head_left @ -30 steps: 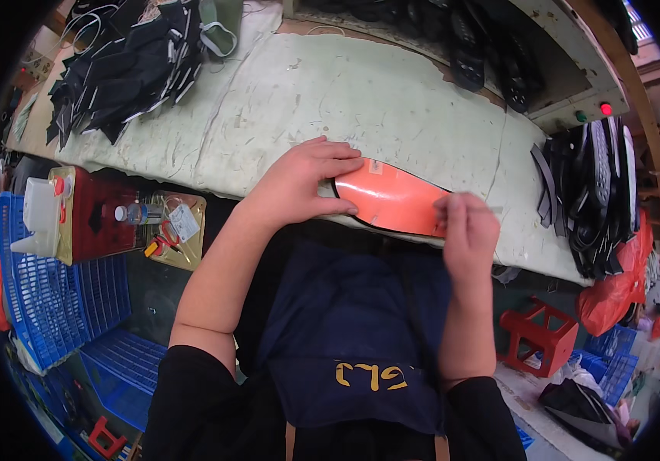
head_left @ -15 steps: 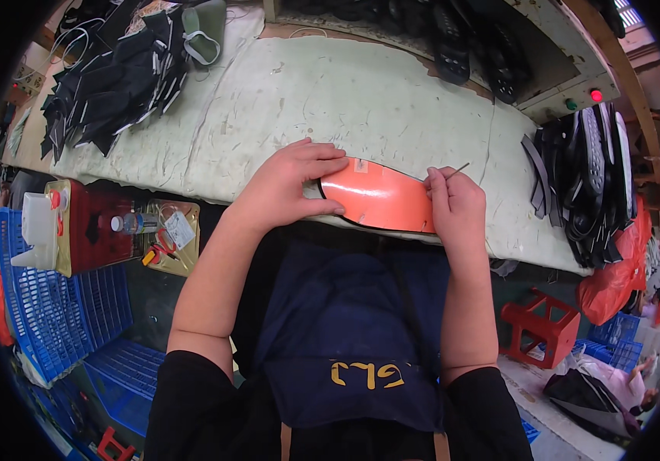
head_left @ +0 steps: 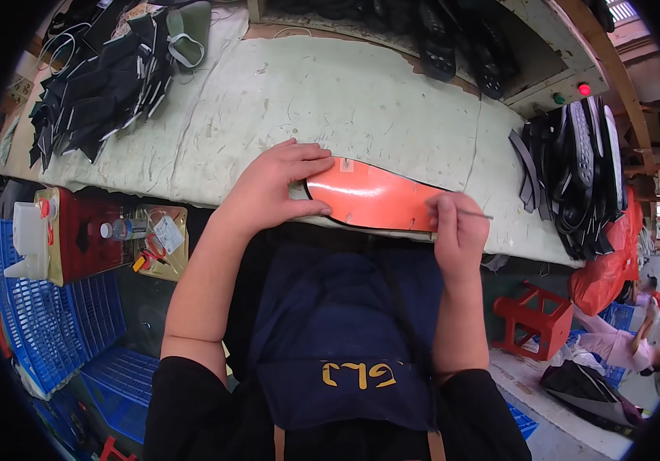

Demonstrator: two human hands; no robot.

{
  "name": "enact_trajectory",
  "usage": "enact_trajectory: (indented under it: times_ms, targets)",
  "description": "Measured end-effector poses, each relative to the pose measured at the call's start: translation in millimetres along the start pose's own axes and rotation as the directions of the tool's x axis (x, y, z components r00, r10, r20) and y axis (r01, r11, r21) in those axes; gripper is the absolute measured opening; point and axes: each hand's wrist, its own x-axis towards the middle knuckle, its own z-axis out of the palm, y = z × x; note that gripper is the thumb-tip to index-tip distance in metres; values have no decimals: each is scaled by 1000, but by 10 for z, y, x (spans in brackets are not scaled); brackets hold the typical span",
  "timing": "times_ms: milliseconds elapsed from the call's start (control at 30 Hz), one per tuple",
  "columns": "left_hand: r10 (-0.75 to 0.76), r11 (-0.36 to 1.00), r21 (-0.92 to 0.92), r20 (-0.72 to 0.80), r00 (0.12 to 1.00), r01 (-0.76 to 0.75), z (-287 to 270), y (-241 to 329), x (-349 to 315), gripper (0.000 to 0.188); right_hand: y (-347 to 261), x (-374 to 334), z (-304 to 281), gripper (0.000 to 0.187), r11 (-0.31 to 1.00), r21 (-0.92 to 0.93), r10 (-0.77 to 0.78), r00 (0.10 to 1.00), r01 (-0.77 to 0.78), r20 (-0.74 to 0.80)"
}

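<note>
A glossy orange sole-shaped template (head_left: 376, 197) with a dark rim lies at the near edge of the covered bench. My left hand (head_left: 280, 184) grips its left end, fingers at the far edge and thumb at the near one. Over the template's right part is my right hand (head_left: 459, 230), closed around a thin grey pen-like rod (head_left: 474, 213). That rod sticks out to the right; its working tip is hidden by my fingers. Dark material shows along the template's edges, but I cannot tell its full shape.
Black cut pieces (head_left: 103, 92) are heaped at the far left beside a green pouch-like piece (head_left: 189, 31). Black shoe parts (head_left: 576, 177) hang over the right edge. Left of the bench stand a red-sided can (head_left: 88, 234) and a blue crate (head_left: 38, 300); a red stool (head_left: 533, 319) is right.
My right hand has moved from the template's far right edge nearer to me, and the rod now points right instead of up and right. The template's right end is more exposed. The view has shifted slightly.
</note>
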Motion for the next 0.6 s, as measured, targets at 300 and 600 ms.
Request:
enact_trajectory:
  times_ms: [300, 600]
  targets:
    - [-9, 1000, -8, 6, 1000, 9, 29, 11, -6, 69, 89, -293, 37, 9, 991, -75, -98, 984, 111, 151]
    - [7, 1000, -12, -4, 1000, -7, 49, -42, 10, 68, 141, -408, -96, 5, 972, -52, -228, 972, 231, 51]
